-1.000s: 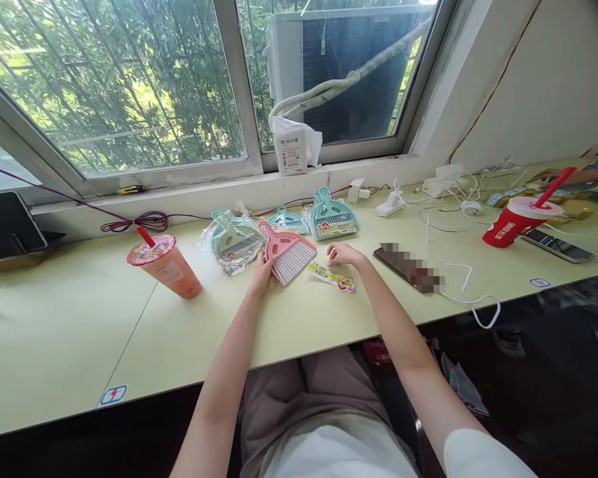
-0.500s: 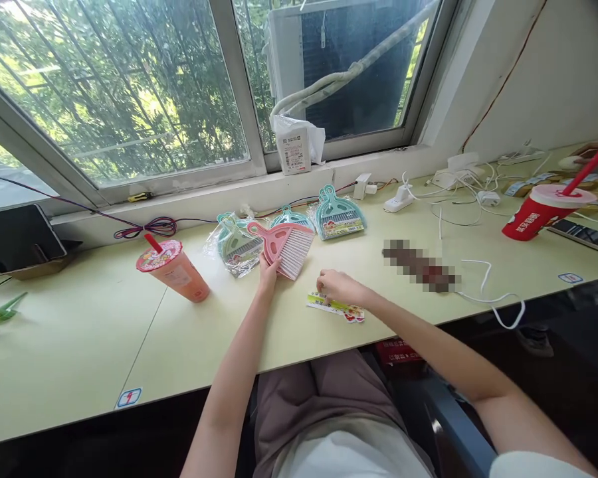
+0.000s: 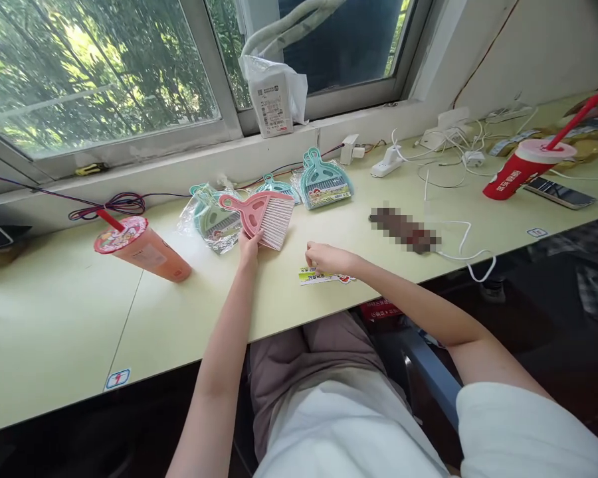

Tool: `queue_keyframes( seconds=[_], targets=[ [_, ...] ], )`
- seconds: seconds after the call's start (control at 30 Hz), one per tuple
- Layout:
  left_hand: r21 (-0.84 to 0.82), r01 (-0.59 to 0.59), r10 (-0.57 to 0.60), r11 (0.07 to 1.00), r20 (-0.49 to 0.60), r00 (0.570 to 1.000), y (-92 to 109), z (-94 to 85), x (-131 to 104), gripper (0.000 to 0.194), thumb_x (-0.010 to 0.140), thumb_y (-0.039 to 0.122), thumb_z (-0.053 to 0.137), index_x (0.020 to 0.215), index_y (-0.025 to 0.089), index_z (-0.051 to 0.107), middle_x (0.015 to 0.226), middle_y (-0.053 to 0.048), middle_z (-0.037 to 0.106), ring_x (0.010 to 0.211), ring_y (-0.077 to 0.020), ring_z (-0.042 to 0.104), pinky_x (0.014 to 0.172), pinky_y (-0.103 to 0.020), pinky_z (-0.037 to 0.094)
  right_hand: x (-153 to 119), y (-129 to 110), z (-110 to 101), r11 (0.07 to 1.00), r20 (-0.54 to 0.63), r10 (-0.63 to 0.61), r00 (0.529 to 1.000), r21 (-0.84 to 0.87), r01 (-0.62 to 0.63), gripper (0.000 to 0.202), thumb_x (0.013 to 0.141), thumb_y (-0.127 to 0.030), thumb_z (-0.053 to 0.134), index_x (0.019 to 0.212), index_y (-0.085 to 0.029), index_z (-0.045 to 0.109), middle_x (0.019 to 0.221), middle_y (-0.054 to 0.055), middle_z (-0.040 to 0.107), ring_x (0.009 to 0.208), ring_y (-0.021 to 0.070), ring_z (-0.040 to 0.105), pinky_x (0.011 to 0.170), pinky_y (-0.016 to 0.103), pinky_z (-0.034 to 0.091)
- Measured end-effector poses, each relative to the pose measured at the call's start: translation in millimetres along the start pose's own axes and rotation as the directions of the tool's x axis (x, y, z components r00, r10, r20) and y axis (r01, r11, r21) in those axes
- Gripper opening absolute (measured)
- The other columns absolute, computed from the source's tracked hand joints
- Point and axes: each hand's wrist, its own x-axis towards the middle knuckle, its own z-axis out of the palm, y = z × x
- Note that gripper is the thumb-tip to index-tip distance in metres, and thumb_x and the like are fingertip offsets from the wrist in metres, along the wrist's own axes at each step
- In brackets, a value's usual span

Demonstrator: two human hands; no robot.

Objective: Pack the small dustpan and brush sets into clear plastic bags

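My left hand (image 3: 250, 247) is closed around the lower edge of a pink dustpan (image 3: 249, 211), which is tilted up off the table. A small brush with pale bristles (image 3: 278, 222) is nested in it, facing me. To the right, my right hand (image 3: 329, 257) has its fingers pinched at a printed paper label (image 3: 321, 277), yellow-green and white, low over the tabletop. The fingertips are partly hidden. Behind the dustpan lie green dustpan-and-brush sets: one in clear wrap (image 3: 214, 216), one partly covered (image 3: 278, 186), and a labelled one (image 3: 326, 182) further right.
A lidded orange drink cup (image 3: 149, 249) leans at left. On the right are a red cup (image 3: 521, 169), a phone (image 3: 561, 191), a white cable (image 3: 466, 239), a power strip (image 3: 387, 161) and a pixelated brown object (image 3: 403, 229). A boxed item (image 3: 274, 109) stands on the sill.
The view has tilted down and shifted right. My left hand still holds the pink dustpan. The paper label has turned slightly under my right hand, which stays pinched.
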Motion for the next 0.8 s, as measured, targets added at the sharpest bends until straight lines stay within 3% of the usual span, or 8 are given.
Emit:
queue_keyframes(
  seconds=[0.13, 0.27, 0.37, 0.43, 0.53, 0.6, 0.7, 0.8],
  targets=[
    [0.006, 0.006, -0.006, 1.000, -0.019, 1.000, -2, 0.4, 1, 0.051, 0.061, 0.023, 0.074, 0.109, 0.020, 0.057, 0.108, -0.009, 0.066, 0.099, -0.0224, 0.064, 0.089, -0.038, 0.053, -6, -3, -3, 0.997, -0.033, -0.065, 0.997, -0.046, 0.063, 0.014, 0.073, -0.006, 0.068, 0.084, -0.016, 0.065, 0.095, 0.009, 0.064, 0.086, 0.0198, 0.061, 0.066, 0.024, 0.037],
    [0.018, 0.074, -0.072, 0.997, -0.079, 0.994, -7, -1.8, 9, 0.043, 0.061, 0.018, 0.072, 0.102, 0.019, 0.057, 0.109, -0.009, 0.065, 0.103, -0.0237, 0.063, 0.094, -0.041, 0.051, -5, -4, -8, 0.991, -0.053, -0.118, 0.992, 0.058, 0.121, 0.014, 0.071, -0.010, 0.072, 0.080, -0.020, 0.068, 0.084, 0.003, 0.070, 0.085, 0.0189, 0.062, 0.068, 0.024, 0.038],
    [0.007, 0.096, -0.095, 0.995, -0.093, 0.991, -9, -2.5, 11, 0.042, 0.063, 0.018, 0.073, 0.101, 0.021, 0.056, 0.110, -0.008, 0.065, 0.105, -0.0240, 0.063, 0.094, -0.042, 0.052, 12, 3, -14, 0.919, -0.114, -0.152, 0.982, 0.350, 0.183, 0.011, 0.070, -0.016, 0.073, 0.080, -0.019, 0.069, 0.081, 0.002, 0.070, 0.072, 0.0155, 0.062, 0.062, 0.023, 0.041],
    [-0.010, 0.080, -0.081, 0.997, -0.093, 0.992, -8, -1.5, 9, 0.043, 0.065, 0.020, 0.073, 0.103, 0.022, 0.055, 0.112, -0.008, 0.065, 0.107, -0.0239, 0.062, 0.094, -0.041, 0.052, 36, 12, -20, 0.754, -0.179, -0.150, 0.972, 0.616, 0.229, 0.010, 0.071, -0.022, 0.072, 0.079, -0.017, 0.068, 0.079, 0.001, 0.069, 0.059, 0.0119, 0.057, 0.053, 0.022, 0.041],
    [-0.041, 0.074, -0.077, 0.996, -0.082, 0.994, -3, 2.3, 4, 0.044, 0.070, 0.025, 0.074, 0.109, 0.022, 0.053, 0.116, -0.009, 0.063, 0.107, -0.0238, 0.062, 0.094, -0.040, 0.052, 79, 27, -24, 0.466, -0.356, 0.096, 0.929, 0.841, 0.274, 0.025, 0.064, -0.029, 0.077, 0.080, -0.015, 0.065, 0.077, 0.002, 0.067, 0.052, 0.0089, 0.051, 0.043, 0.020, 0.037],
    [-0.042, 0.100, -0.103, 0.994, -0.069, 0.992, 0, 5.3, 1, 0.047, 0.071, 0.030, 0.075, 0.111, 0.022, 0.051, 0.118, -0.010, 0.063, 0.107, -0.0234, 0.063, 0.093, -0.039, 0.052, 105, 35, -21, 0.351, -0.395, 0.358, 0.846, 0.897, 0.270, 0.030, 0.060, -0.030, 0.081, 0.076, -0.015, 0.061, 0.073, 0.002, 0.066, 0.048, 0.0068, 0.046, 0.039, 0.019, 0.034],
    [-0.026, 0.118, -0.119, 0.993, -0.033, 0.992, 4, 9.5, -2, 0.055, 0.070, 0.034, 0.077, 0.115, 0.022, 0.049, 0.121, -0.010, 0.061, 0.107, -0.0236, 0.062, 0.089, -0.038, 0.054, 126, 42, -8, 0.257, -0.327, 0.599, 0.731, 0.943, 0.211, 0.034, 0.060, -0.033, 0.084, 0.072, -0.015, 0.058, 0.073, 0.003, 0.065, 0.041, 0.0035, 0.038, 0.037, 0.020, 0.033],
    [-0.011, 0.124, -0.124, 0.992, 0.008, 0.992, 4, 12.7, -6, 0.062, 0.065, 0.034, 0.081, 0.115, 0.021, 0.048, 0.119, -0.011, 0.062, 0.105, -0.0256, 0.063, 0.085, -0.038, 0.056, 129, 46, 7, 0.251, -0.298, 0.669, 0.680, 0.953, 0.170, 0.036, 0.062, -0.038, 0.083, 0.078, -0.015, 0.060, 0.080, 0.004, 0.067, 0.042, 0.0035, 0.038, 0.039, 0.020, 0.036]
  ],
)
